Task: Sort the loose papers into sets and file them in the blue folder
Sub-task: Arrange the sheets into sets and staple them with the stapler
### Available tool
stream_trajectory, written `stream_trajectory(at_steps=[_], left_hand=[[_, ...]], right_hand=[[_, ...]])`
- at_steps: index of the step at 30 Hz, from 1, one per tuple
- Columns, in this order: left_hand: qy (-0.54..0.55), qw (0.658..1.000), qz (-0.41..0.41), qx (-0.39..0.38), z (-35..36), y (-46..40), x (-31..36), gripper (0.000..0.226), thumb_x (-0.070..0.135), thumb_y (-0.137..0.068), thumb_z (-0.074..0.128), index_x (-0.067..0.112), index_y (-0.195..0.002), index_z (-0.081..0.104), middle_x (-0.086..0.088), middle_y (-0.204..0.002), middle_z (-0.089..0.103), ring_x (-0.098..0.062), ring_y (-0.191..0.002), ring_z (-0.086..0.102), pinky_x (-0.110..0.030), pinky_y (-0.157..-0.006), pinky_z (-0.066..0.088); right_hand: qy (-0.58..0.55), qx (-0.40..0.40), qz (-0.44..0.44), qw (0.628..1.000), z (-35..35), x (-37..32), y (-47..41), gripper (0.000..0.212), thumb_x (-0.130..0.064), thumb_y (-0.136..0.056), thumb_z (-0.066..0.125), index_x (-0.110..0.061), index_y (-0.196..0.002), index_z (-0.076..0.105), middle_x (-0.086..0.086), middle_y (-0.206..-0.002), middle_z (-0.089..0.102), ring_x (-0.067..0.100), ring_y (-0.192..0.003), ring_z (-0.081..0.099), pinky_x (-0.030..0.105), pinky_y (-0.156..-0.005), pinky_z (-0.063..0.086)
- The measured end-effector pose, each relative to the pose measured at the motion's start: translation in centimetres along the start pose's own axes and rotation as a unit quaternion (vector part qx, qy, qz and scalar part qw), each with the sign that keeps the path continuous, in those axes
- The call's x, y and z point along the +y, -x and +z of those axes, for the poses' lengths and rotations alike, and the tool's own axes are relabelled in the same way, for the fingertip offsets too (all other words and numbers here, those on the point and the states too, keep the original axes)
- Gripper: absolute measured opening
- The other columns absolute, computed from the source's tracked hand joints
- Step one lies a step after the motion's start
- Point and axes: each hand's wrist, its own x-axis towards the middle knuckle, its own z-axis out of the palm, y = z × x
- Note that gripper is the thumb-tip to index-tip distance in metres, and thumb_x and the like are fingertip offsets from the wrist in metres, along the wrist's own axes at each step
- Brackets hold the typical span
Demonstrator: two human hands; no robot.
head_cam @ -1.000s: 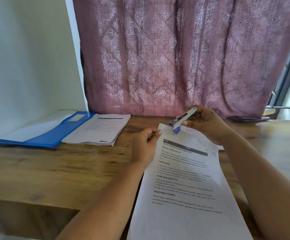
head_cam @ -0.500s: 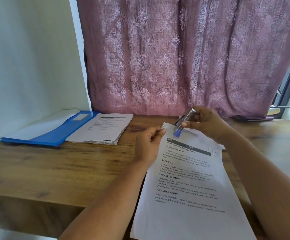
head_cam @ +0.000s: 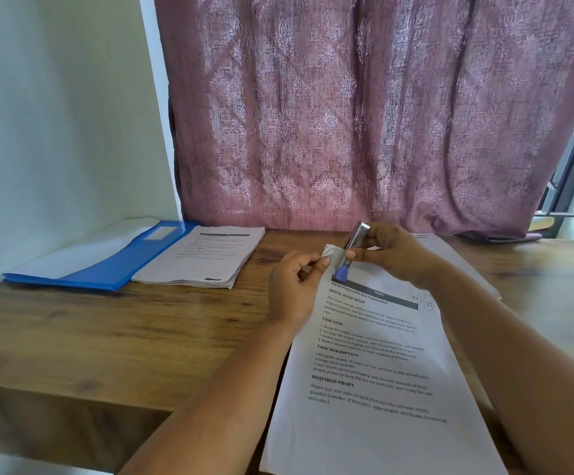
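The person's left hand (head_cam: 294, 286) has its grip pinched on the top left corner of a set of printed sheets (head_cam: 371, 371), which bends up a little between thumb and fingers. The right hand (head_cam: 390, 250) is clenched around a small stapler (head_cam: 350, 252), silver on top with a blue nose, tilted steeply so the blue end sits right over that same corner, touching or nearly touching the paper; I cannot tell whether the stapler's mouth has closed on it. The sheets run from the corner down toward the near edge of the wooden desk (head_cam: 107, 344) and hang past it, the top page printed with bold headings. More loose white paper (head_cam: 450, 248) shows under the right forearm, farther right on the desk. Well apart, at the far left, the blue folder (head_cam: 107, 265) lies open and flat against the white wall (head_cam: 56, 114), and just beside it on the right, overlapping its edge, rests a thick stack of printed pages (head_cam: 206, 255). A mauve patterned curtain (head_cam: 364, 108) hangs behind the desk.
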Motion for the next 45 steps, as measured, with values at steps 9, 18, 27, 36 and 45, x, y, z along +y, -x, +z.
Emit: stream_trajectory(at_steps=[9,18,27,36,45], left_hand=[[0.061,0.982,-0.125,-0.128,-0.1,0.4,0.1,0.046,0.059,-0.069,0.076,0.018,-0.088,0.07,-0.006,-0.078,0.07,-0.011,-0.067,0.061,-0.031,-0.06,0.046],[-0.084,0.987,-0.06,-0.127,0.4,0.3,0.3,0.04,0.055,-0.085,0.057,0.016,-0.089,0.063,-0.001,-0.077,0.067,-0.024,-0.074,0.063,-0.045,-0.06,0.052],[0.078,0.949,-0.26,-0.161,-0.4,-0.3,0.0,0.046,0.041,-0.066,0.086,0.016,-0.099,0.068,-0.001,-0.093,0.075,-0.019,-0.083,0.072,-0.039,-0.074,0.06],[0.151,0.908,-0.352,-0.172,-0.7,-0.5,0.0,0.012,0.013,-0.085,0.074,0.013,-0.093,0.064,-0.015,-0.091,0.073,-0.027,-0.075,0.071,-0.038,-0.066,0.06],[0.162,0.899,-0.374,-0.161,-0.8,0.1,0.4,0.022,0.011,-0.084,0.074,0.005,-0.103,0.065,-0.02,-0.094,0.072,-0.034,-0.08,0.071,-0.046,-0.073,0.059]], right_hand=[[-0.015,-0.041,0.006,0.999,0.2,0.2,-0.3,0.022,-0.016,-0.079,0.074,-0.003,-0.093,0.062,0.01,-0.09,0.071,0.021,-0.091,0.066,0.035,-0.088,0.052],[0.017,0.031,-0.001,0.999,1.4,0.1,-0.3,0.013,-0.013,-0.08,0.076,-0.011,-0.085,0.064,0.006,-0.083,0.072,0.016,-0.081,0.067,0.039,-0.087,0.053],[-0.066,0.018,0.046,0.997,-0.3,0.8,0.6,0.039,-0.029,-0.08,0.072,-0.004,-0.107,0.058,0.008,-0.101,0.069,0.012,-0.098,0.064,0.028,-0.091,0.048],[0.05,0.171,0.202,0.963,-6.9,0.5,6.9,0.02,-0.028,-0.094,0.061,-0.014,-0.108,0.058,0.007,-0.087,0.066,0.023,-0.074,0.063,0.042,-0.08,0.055],[0.424,-0.009,0.435,0.795,-7.5,-0.3,14.4,0.044,-0.034,-0.09,0.056,-0.019,-0.051,0.074,-0.003,-0.043,0.062,0.017,-0.059,0.066,0.024,-0.062,0.052]])
